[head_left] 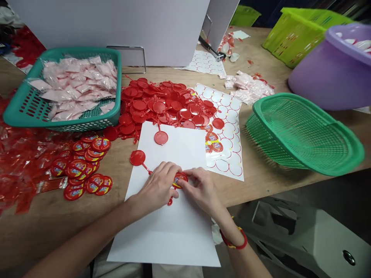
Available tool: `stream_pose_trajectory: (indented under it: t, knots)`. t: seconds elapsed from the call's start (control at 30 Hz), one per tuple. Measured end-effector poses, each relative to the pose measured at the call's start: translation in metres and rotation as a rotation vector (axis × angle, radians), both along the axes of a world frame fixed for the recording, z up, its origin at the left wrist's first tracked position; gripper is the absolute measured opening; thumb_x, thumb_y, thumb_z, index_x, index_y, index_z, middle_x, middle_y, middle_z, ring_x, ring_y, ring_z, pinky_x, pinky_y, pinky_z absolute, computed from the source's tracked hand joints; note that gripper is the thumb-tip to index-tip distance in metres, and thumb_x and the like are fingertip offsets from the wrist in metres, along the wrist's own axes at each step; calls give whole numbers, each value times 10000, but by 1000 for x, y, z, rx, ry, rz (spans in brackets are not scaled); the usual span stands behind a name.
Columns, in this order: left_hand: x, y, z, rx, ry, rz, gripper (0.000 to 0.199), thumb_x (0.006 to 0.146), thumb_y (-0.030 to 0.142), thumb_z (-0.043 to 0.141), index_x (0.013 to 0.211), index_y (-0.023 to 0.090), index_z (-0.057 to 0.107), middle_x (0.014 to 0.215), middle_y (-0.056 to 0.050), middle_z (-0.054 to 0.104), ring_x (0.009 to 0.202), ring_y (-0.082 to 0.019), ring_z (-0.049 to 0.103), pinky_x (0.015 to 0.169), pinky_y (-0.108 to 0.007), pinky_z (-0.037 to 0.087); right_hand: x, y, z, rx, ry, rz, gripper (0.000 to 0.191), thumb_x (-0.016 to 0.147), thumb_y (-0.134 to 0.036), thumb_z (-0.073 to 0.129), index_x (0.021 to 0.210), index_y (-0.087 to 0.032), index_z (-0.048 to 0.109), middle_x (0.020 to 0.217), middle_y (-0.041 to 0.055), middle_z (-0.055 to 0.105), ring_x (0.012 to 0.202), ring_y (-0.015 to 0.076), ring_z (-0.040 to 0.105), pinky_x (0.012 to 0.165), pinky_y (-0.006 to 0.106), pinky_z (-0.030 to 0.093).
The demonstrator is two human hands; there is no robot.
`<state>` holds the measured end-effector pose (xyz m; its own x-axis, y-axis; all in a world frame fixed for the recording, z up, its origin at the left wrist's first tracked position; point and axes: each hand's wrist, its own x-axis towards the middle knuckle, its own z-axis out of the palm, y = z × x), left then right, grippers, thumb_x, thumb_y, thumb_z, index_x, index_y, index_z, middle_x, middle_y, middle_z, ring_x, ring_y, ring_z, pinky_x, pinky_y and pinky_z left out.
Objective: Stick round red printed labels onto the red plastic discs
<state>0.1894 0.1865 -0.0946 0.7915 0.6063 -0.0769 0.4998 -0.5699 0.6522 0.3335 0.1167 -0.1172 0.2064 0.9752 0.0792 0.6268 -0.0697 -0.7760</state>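
Observation:
My left hand (158,186) and my right hand (201,190) meet on a red plastic paddle disc (180,179) bearing a colourful printed sticker, pinching it from both sides. Its short stick (170,200) points down over a white paper sheet (165,231). Two bare red discs lie on that sheet, one (137,158) close to my left hand and one (161,138) farther up. Beyond them spreads a heap of plain red discs (162,102). A stack of stickered discs (87,162) lies left of the sheet, and a backing sheet with round cut-outs (224,131) lies right of it.
A teal basket (118,77) of pink packets stands at the left of the wooden table (255,189). To the right are a tilted green mesh basket (304,133) and a purple tub (324,77). A lime crate (298,36) stands behind them, and loose red wrappers (20,166) lie far left.

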Motion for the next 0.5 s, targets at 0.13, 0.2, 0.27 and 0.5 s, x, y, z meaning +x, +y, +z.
stream_pose_trajectory:
  t: [0.13, 0.2, 0.27, 0.5]
  knots:
    - [-2, -2, 7, -148, -73, 59, 96, 785, 110, 470, 837, 188, 449, 779, -4, 557, 718, -159, 546, 620, -286, 440, -1, 4, 11, 2, 77, 15, 149, 795, -278, 558, 699, -203, 644, 598, 14, 555, 614, 163, 488, 597, 303, 387]
    - [-4, -2, 12, -286, -165, 119, 55, 821, 155, 425, 841, 193, 460, 721, 16, 548, 643, -135, 550, 576, -269, 448, 3, 4, 17, -9, 209, 57, 219, 829, -311, 505, 712, -198, 652, 612, 19, 568, 616, 159, 506, 587, 290, 397]
    - [-5, -2, 17, -514, -278, 235, 122, 805, 208, 460, 926, 199, 476, 692, 37, 520, 551, -106, 530, 502, -246, 461, 9, 3, 22, -43, 404, 120, 286, 864, -360, 443, 775, -193, 658, 646, 22, 591, 634, 153, 533, 599, 278, 424]
    - [-4, -13, 19, -1104, -602, 553, 424, 653, 351, 673, 977, 133, 508, 724, 21, 536, 456, -56, 524, 437, -223, 505, 13, -6, 25, -28, 599, 372, 174, 819, -308, 557, 753, -189, 666, 713, 41, 620, 657, 138, 558, 595, 251, 450]
